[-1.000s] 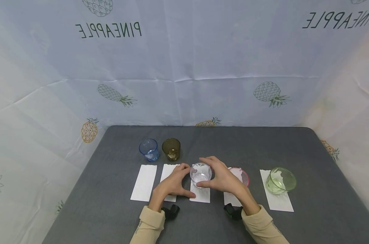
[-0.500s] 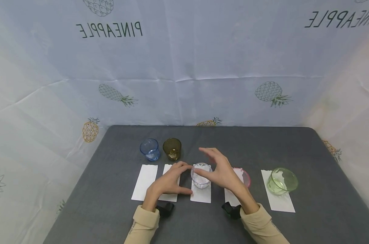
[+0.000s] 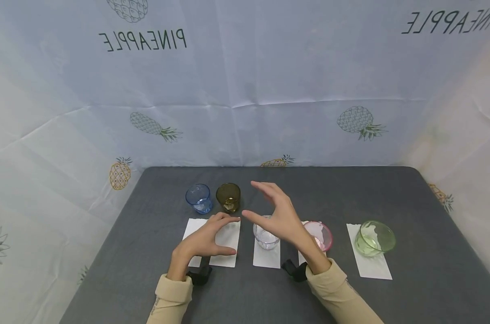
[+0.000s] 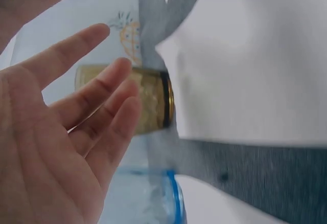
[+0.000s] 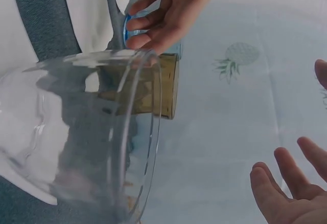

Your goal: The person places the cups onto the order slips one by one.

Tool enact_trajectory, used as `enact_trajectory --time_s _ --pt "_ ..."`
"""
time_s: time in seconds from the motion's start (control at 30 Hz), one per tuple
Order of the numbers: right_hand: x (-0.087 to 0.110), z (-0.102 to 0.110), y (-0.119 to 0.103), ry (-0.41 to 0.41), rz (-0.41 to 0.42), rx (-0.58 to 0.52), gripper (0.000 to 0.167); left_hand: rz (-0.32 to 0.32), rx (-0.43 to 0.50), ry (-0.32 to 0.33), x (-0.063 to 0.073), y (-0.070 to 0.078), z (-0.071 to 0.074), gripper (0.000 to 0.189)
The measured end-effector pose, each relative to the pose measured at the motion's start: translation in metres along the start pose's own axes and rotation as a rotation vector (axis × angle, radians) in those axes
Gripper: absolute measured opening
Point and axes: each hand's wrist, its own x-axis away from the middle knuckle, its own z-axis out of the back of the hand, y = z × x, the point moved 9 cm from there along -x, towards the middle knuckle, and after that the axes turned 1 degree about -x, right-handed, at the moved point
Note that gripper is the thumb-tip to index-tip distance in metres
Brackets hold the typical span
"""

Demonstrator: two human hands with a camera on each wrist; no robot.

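A clear glass (image 3: 266, 242) stands upright on a white paper strip (image 3: 266, 260) in the head view. My right hand (image 3: 280, 218) hovers above and behind it, fingers spread, holding nothing. The left hand (image 3: 204, 237) is over two white paper strips (image 3: 229, 238) to the left, its thumb and fingers apart and nothing between them. Just beyond it stand an amber glass (image 3: 228, 198) and a blue glass (image 3: 198, 199), side by side on the bare table. The left wrist view shows the amber glass (image 4: 153, 101) behind loosely extended left fingers (image 4: 115, 78).
To the right, a pink-rimmed glass (image 3: 324, 236) sits on its own strip, partly hidden by the right forearm. Farther right a green glass (image 3: 374, 240) stands on another strip (image 3: 374, 270). A pineapple-print cloth (image 3: 245, 81) hangs behind the dark grey table (image 3: 391, 193).
Both hands have come away from the clear glass, which stays on its strip. They have moved leftward, the right one also farther back toward the amber glass.
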Motion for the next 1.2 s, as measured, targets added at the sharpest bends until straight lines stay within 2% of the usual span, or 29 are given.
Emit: enact_trajectory --time_s 0.13,0.33,0.6,0.67,0.9,1.2 --pt "-0.007 -0.004 -0.003 0.009 -0.001 -0.014 0.071 -0.004 -0.022 0.014 0.006 -0.008 0.005 0.077" --pt "-0.018 -0.01 -0.004 0.036 -0.015 -0.059 0.072 0.027 -0.044 0.035 0.013 -0.02 0.009 0.075" --pt "-0.032 -0.024 0.002 0.038 -0.059 -0.09 0.071 0.051 -0.053 0.04 0.019 -0.032 0.012 0.072" --pt "-0.035 -0.029 0.006 0.033 -0.08 -0.103 0.07 0.056 -0.044 0.043 0.02 -0.034 0.013 0.071" --pt "-0.043 -0.044 0.021 0.005 -0.155 -0.12 0.071 0.139 -0.004 0.026 0.023 -0.047 0.01 0.072" --pt "-0.053 -0.062 0.044 -0.045 -0.265 -0.167 0.075 0.176 0.019 0.01 0.024 -0.062 0.005 0.073"
